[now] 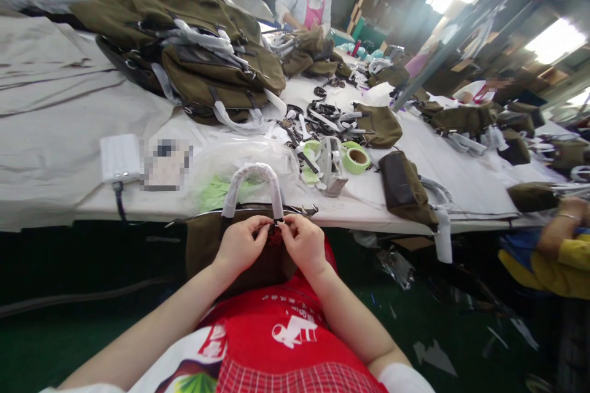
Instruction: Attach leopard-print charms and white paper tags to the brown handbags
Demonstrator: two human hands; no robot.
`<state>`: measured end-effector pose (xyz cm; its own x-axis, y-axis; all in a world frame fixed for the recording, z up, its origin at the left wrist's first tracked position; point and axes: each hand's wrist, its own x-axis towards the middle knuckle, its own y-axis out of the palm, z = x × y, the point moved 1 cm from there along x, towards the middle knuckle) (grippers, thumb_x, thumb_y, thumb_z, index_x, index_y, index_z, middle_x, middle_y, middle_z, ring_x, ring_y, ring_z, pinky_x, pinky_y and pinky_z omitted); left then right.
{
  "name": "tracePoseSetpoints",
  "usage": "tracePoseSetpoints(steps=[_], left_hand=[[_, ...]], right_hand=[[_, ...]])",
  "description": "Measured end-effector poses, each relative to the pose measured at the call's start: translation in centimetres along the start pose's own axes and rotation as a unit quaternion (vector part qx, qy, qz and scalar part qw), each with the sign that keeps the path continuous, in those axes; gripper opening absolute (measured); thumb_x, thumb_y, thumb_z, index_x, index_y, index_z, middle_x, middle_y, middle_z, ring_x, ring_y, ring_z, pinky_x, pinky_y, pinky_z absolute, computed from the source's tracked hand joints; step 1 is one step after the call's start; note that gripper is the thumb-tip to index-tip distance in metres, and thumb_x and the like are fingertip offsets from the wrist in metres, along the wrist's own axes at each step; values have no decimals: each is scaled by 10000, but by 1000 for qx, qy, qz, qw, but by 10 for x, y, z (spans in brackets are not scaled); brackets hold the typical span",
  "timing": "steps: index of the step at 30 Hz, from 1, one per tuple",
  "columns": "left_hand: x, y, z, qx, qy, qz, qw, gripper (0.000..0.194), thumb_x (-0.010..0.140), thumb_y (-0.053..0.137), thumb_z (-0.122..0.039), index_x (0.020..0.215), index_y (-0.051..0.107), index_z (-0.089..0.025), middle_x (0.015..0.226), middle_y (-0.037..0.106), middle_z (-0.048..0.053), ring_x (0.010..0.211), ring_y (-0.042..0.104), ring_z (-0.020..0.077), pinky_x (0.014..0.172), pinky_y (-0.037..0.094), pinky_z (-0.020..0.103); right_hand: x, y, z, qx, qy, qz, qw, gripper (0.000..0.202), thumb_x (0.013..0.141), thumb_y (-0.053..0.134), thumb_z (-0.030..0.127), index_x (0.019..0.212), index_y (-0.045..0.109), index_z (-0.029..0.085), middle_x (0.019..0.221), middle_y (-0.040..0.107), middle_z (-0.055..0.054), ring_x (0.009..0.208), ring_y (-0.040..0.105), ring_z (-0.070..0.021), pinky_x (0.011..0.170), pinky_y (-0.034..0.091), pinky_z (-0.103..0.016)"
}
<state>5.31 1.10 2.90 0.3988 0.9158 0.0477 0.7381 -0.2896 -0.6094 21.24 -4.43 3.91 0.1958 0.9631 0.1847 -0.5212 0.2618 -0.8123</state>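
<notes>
Left fingers (263,234) and right fingers (287,233) pinch at the brown bag's (201,252) handle (252,171), contents hidden.

Bare arms (159,319) converge forward, both hands (246,242) nearly meeting in thumb-and-finger pinches.

The head camera looks forward and down over a red apron (258,338). It faces across the nearby desk (55,147).

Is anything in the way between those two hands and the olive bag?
Nothing visible. The left hand and right hand have fingertips at the white-wrapped handle base on the bag; the green tape roll lies beyond, off to the right.
</notes>
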Motion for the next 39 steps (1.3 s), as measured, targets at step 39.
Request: tracePoseSetpoints(steps=[39], left_hand=[[15, 25, 16, -432, -163, 4, 887, 466, 553, 819, -321, 880, 515, -187, 698, 722, -14, 700, 694, 181, 741, 526, 317]], right_hand=[[24, 15, -14, 275, 177, 114, 938, 249, 697, 635, 386, 586, 552, 179, 452, 435, 72, 420, 351, -70, 439, 234, -209]])
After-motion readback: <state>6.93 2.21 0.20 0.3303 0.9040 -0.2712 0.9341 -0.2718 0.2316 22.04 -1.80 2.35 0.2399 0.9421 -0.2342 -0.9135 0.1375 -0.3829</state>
